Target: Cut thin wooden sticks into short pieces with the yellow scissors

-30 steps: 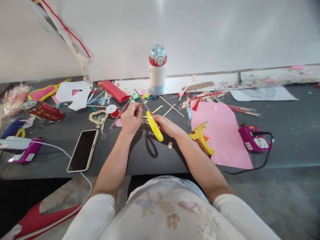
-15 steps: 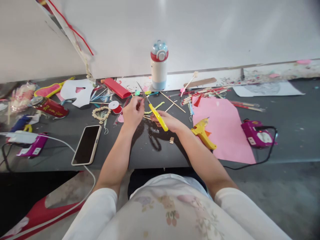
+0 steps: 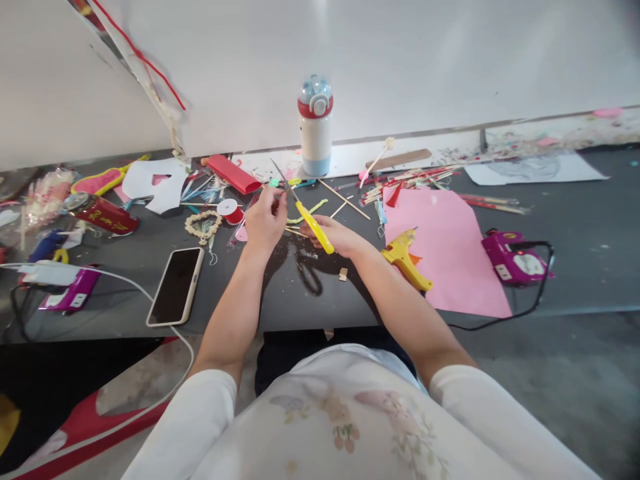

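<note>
My right hand (image 3: 333,235) is closed around the yellow handle of a pair of scissors (image 3: 315,227), whose metal blades point up and to the left. Beside the blades, the fingers of my left hand (image 3: 267,217) are pinched together; whatever they hold is too small to make out. Under and between my hands lie thin wooden sticks (image 3: 345,199) and a yellow-green fuzzy strip (image 3: 316,207). A small piece of wood (image 3: 343,274) rests on the table below my right hand. Left of my left hand are a spool of red thread (image 3: 231,211) and a heart-shaped beaded ring (image 3: 203,225).
A bottle (image 3: 316,130) stands upright at the back. To the right are a yellow glue gun (image 3: 407,260), pink paper (image 3: 455,260) and a purple power block (image 3: 515,257) with a black cord. On the left lie a phone (image 3: 176,287) and a red can (image 3: 103,213).
The camera view has shifted slightly. Both hands and the scissors keep nearly the same position over the table, with the blades still beside my left fingertips.
</note>
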{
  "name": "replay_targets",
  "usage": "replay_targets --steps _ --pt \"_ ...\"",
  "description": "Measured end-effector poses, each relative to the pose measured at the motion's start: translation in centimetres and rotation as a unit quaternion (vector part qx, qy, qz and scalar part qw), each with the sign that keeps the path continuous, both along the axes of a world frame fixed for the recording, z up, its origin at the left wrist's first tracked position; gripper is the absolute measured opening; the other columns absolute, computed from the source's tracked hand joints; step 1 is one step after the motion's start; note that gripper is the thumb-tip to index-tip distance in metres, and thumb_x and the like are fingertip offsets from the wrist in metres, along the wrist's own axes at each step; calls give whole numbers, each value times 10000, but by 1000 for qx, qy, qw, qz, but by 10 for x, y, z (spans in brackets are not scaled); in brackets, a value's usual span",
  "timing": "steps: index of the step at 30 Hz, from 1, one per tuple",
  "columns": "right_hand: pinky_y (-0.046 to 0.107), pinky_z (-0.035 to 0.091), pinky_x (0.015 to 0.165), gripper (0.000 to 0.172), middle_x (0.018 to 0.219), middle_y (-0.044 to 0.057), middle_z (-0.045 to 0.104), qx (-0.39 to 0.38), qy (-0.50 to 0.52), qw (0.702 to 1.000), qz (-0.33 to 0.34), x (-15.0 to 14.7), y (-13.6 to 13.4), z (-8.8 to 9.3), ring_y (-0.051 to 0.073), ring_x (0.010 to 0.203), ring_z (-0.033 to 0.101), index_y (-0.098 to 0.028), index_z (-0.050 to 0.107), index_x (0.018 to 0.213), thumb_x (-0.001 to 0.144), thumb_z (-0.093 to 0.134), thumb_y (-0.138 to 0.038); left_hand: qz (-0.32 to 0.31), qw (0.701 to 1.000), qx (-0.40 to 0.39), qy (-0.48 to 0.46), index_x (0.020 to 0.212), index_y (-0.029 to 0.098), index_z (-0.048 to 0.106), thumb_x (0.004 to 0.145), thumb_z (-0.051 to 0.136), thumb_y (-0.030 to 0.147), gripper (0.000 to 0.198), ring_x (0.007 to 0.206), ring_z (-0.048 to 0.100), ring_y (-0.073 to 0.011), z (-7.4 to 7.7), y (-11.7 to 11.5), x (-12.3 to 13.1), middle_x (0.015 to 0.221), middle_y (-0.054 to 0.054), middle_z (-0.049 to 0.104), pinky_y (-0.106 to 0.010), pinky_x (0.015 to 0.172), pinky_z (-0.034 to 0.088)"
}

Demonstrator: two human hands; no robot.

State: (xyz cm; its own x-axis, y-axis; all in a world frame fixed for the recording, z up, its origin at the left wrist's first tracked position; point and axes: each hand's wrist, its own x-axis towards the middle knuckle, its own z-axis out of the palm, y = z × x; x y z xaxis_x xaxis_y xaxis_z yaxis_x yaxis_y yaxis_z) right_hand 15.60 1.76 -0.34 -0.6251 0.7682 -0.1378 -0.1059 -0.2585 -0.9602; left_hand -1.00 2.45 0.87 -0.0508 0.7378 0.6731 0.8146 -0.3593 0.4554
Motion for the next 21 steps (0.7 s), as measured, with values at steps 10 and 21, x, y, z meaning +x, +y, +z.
replay_targets --steps 10,21 --pt "177 239 415 141 589 -39 438 5 -41 999 -26 -1 -1 -1 44 470 337 -173 501 764 782 582 -288 5 1000 -2 4 905 213 587 879 449 390 226 541 540 -98 -3 2 -2 689 9 615 -225 570 396" --pt "189 217 427 200 591 -57 418 -1 -32 999 -20 -1 1 -2 34 463 300 -179 486 751 715 647 -292 -6 1000 0 14 924 206 573 895 424 378 229 520 547 -100 -1 0 0 620 20 589 -222 549 384"
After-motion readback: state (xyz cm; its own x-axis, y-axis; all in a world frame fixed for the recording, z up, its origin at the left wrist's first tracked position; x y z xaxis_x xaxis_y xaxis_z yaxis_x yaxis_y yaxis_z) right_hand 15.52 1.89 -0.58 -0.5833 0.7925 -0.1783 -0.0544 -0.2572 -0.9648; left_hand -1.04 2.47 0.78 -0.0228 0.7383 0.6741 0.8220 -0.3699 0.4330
